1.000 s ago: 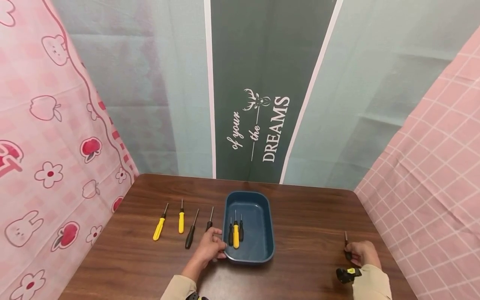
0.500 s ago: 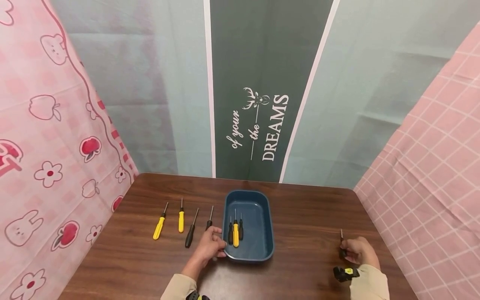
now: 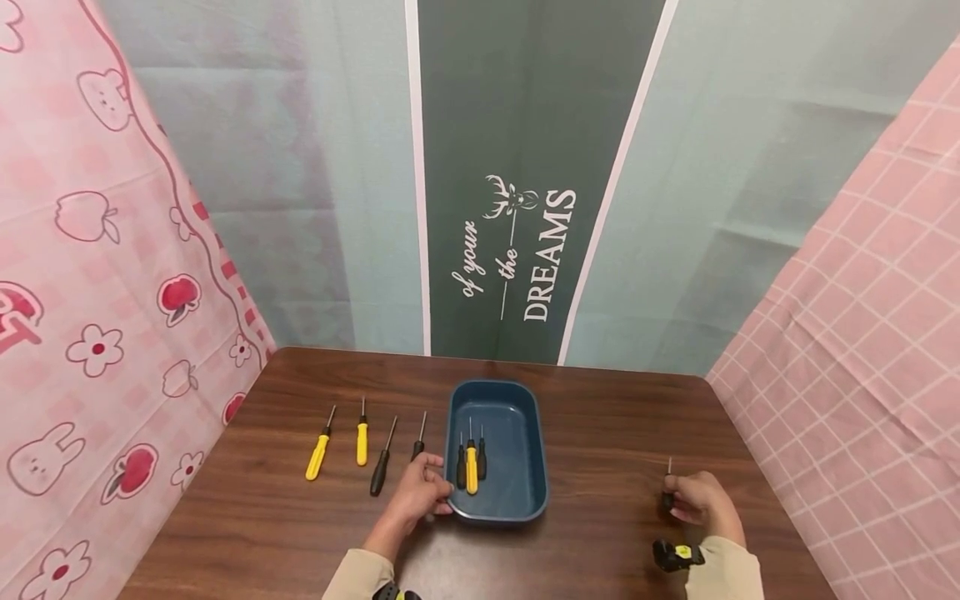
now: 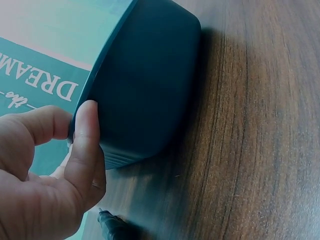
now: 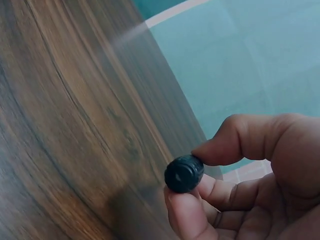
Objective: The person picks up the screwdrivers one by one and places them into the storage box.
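Thumb and fingers of my left hand point(image 3: 420, 493) pinch the near left rim of a blue rectangular tray point(image 3: 517, 479). Up close in the left wrist view, they sit on both sides of the tray's wall point(image 4: 145, 75). Inside the tray lie a yellow-handled screwdriver point(image 3: 472, 471) and two black-handled ones, on its left side. Over at the right, my right hand point(image 3: 701, 500) pinches a black-handled screwdriver point(image 3: 667, 500) with its shaft pointing away. The right wrist view shows the butt of that screwdriver's handle point(image 5: 183, 174) between thumb and fingers; its shaft is hidden there.
Left of the tray, two yellow-handled screwdrivers point(image 3: 318, 454) and two black-handled screwdrivers point(image 3: 380, 471) lie on the brown wooden table point(image 3: 600, 417). The nearest black one is partly covered by my left hand. Printed curtains point(image 3: 495, 125) hang along the table's back and sides.
My right hand has moved a little to the left and slightly away from me, carrying the black-handled screwdriver. My left hand and the tray have stayed put.
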The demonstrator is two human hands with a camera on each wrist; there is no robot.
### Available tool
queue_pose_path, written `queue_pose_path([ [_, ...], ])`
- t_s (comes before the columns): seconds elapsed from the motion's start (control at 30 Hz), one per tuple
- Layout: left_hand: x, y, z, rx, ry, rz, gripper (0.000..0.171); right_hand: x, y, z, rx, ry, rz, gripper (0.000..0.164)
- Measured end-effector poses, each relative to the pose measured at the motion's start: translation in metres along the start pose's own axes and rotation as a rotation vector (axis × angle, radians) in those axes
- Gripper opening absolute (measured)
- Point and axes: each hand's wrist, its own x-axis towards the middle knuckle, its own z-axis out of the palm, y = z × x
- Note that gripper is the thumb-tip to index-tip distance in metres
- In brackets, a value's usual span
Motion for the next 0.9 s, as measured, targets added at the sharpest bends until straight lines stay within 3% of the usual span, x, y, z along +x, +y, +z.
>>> queue_pose_path([
  [0.27, -0.017, 0.025, 0.004, 0.002, -0.005, 0.018, 0.039, -0.003, -0.005, 0.012, -0.030, -0.037, -0.040, 0.008],
  [0.6, 0.004, -0.005, -0.001, 0.015, -0.003, 0.001, 0.041, -0.005, -0.014, 0.025, -0.083, -0.103, -0.095, 0.009],
  [0.9, 0.005, -0.007, -0.002, 0.014, -0.009, 0.013, 0.040, -0.009, -0.020, 0.039, -0.082, -0.118, -0.122, 0.007],
])
